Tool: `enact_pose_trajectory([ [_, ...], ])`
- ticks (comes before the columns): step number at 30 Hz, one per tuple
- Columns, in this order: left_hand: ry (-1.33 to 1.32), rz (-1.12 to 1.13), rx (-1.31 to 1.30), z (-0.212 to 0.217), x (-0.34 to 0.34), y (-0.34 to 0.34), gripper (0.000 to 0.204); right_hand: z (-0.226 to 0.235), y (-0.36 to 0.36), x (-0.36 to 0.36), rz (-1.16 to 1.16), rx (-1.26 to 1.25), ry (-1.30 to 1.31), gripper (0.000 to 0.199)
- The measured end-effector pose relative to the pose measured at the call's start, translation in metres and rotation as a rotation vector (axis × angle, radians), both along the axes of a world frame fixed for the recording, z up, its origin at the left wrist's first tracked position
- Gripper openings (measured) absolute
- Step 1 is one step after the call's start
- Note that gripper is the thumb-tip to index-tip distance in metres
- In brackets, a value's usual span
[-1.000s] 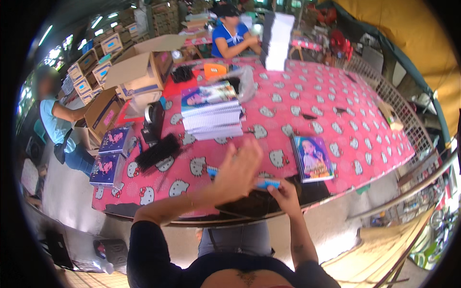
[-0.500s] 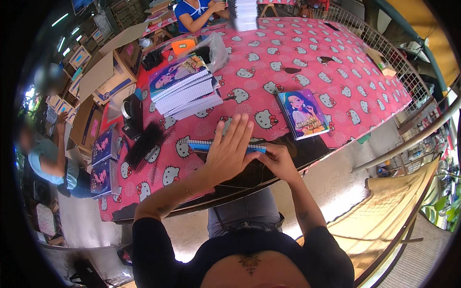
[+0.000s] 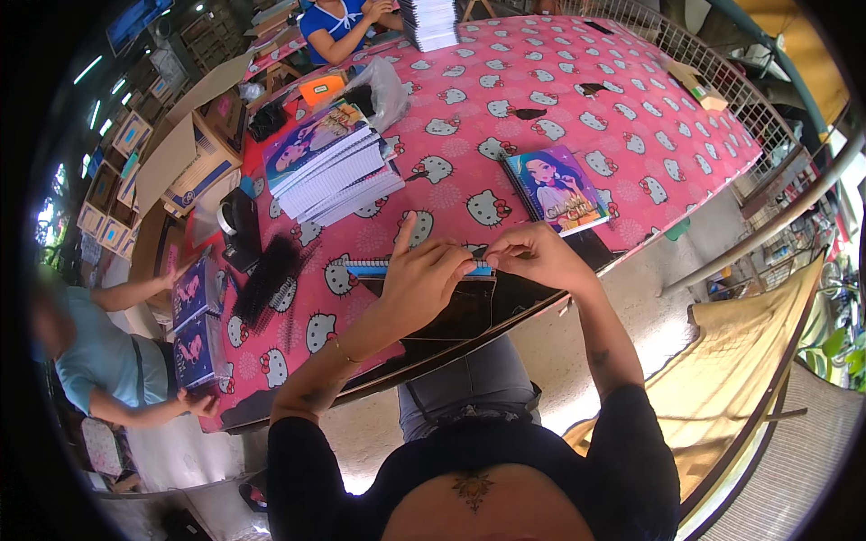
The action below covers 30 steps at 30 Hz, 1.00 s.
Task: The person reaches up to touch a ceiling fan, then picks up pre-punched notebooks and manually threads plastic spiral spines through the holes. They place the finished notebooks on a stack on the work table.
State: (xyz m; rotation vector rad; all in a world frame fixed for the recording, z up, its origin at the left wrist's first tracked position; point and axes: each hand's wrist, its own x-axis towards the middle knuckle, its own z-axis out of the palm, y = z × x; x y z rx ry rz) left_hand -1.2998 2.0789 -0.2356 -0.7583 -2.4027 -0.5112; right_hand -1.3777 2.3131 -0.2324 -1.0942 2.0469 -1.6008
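Note:
A notebook (image 3: pixel 368 269) with a blue edge and a row of binding along its top is held at the near edge of the table, almost edge-on to me. My left hand (image 3: pixel 422 281) is closed over its middle, with one finger raised. At the right end of the binding, my right hand (image 3: pixel 534 256) pinches with thumb and finger; what sits between the fingertips is too small to make out. Beyond my right hand lies a spiral notebook (image 3: pixel 559 191) with a purple illustrated cover. Black binding coils (image 3: pixel 269 281) are heaped to the left.
A fanned pile of notebooks (image 3: pixel 341 185) stands on the pink patterned tablecloth (image 3: pixel 469 122), beside a black hole-punch-like device (image 3: pixel 239 225). At left, a co-worker (image 3: pixel 126 352) touches wrapped notebook packs (image 3: pixel 197 347). Another person (image 3: pixel 336 32) sits beyond, near a tall paper stack (image 3: pixel 431 22). Cardboard boxes (image 3: pixel 212 149) fill the left.
My left hand's outstretched fingers have curled over the notebook. My right hand has risen into a pinch at the binding's end. The co-worker at left has come to the table and reached for the packs.

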Motion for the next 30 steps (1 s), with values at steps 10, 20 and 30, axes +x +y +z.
enact_pose_trajectory([
  [10,-0.053,-0.039,-0.123,0.028,0.021,0.0,0.017,-0.003,-0.038,0.049,-0.468,-0.024,0.336,0.01],
  [20,-0.025,-0.192,0.452,0.114,0.043,-0.007,0.03,0.055,0.009,0.058,-0.89,-0.396,0.342,0.011],
  [30,0.08,0.333,0.523,0.057,-0.037,-0.123,0.019,-0.092,0.128,-0.174,-0.96,0.492,0.343,0.038],
])
